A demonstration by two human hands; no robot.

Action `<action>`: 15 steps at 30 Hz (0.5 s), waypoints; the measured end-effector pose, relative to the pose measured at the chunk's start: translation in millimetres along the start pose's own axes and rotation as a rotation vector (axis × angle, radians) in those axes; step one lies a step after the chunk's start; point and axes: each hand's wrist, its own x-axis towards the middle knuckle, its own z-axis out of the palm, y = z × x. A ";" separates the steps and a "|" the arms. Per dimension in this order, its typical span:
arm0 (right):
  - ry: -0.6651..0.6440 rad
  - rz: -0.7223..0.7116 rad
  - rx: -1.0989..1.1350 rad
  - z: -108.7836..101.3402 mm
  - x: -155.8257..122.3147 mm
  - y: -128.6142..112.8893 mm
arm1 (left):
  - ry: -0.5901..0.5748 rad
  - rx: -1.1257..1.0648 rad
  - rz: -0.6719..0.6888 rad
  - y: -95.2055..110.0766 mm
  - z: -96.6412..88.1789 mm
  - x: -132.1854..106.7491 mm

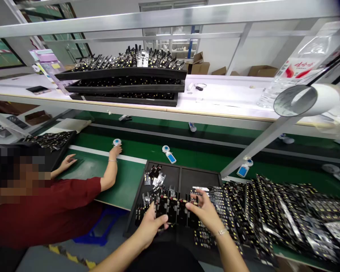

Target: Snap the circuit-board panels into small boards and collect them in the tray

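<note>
A strip of black circuit boards (173,211) is held up between my two hands over a black tray (200,174). My left hand (149,226) grips its left end, thumb in front. At the other end my right hand (204,210) pinches the strip between thumb and fingers. Several small separate boards (158,179) lie in the tray's left part, beyond my left hand. Beside my right hand, and partly behind it, begins a large spread of board panels (260,215), stacked at a slant toward the right.
A co-worker in a red sleeve (85,192) reaches to a white device (117,142) on the green belt. Another white-and-blue device (169,154) lies behind my tray. Overhead, a shelf (226,94) carries stacked board trays (124,88) and a bottle (297,68). A slanted metal post (252,145) stands right.
</note>
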 end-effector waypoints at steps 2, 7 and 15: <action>0.006 0.079 0.255 22.0 -11.6 7.8 | 0.031 -0.011 0.019 2.1 -3.8 1.0; 0.062 0.137 0.342 69.9 -42.7 26.5 | 0.157 0.219 0.219 -11.6 -20.7 4.9; -0.005 0.030 0.173 81.5 -41.2 41.0 | 0.031 -0.058 -0.098 -15.3 -30.1 0.5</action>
